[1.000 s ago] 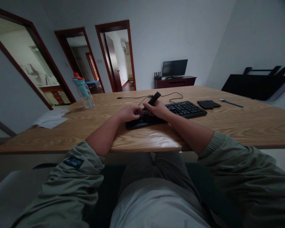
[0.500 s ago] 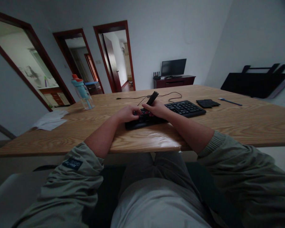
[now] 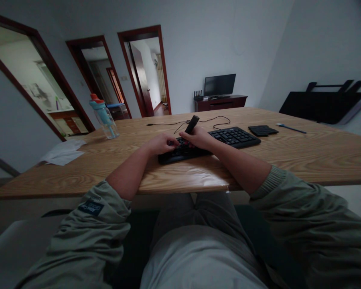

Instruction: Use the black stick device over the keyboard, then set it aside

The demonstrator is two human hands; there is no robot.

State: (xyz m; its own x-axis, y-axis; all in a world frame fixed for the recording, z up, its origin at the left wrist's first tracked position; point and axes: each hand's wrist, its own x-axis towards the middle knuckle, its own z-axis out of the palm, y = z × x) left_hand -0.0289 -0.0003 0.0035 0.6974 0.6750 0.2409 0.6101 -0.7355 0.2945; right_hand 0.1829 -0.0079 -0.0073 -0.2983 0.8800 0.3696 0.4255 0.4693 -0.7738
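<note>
Keyboard (image 3: pixel 239 137) lies flat on the wood-grain surface (image 3: pixel 108 176), near the front edge, its left half partly hidden under both hands; thin black cable (image 3: pixel 222 117) runs behind it. Right hand (image 3: pixel 199 138) is closed round a black stick-like tool (image 3: pixel 192 124), which tilts with its thick end up; its lower end is lost among fingers and keys, so contact cannot be confirmed. Left hand (image 3: pixel 161 143) rests at the keyboard's left part, fingers curled narrow; cannot tell whether anything is pinched between them. Handling, judged: keyboard is probably light, a stiff plastic shell with smooth faces, apt to slide on the glossy top under a sideways push; best held by its front rim or short ends, away from keys, whose small mounts look the fragile part. Tool seems rigid and light, best gripped round its thick upper shaft. To the right of the keyboard, just beside it: a patch of black key-like pieces (image 3: pixel 262 130), probably small, hard and easily scattered; best taken singly by the sides. Blue-handled brush (image 3: pixel 291 128) lies beyond them.
</note>
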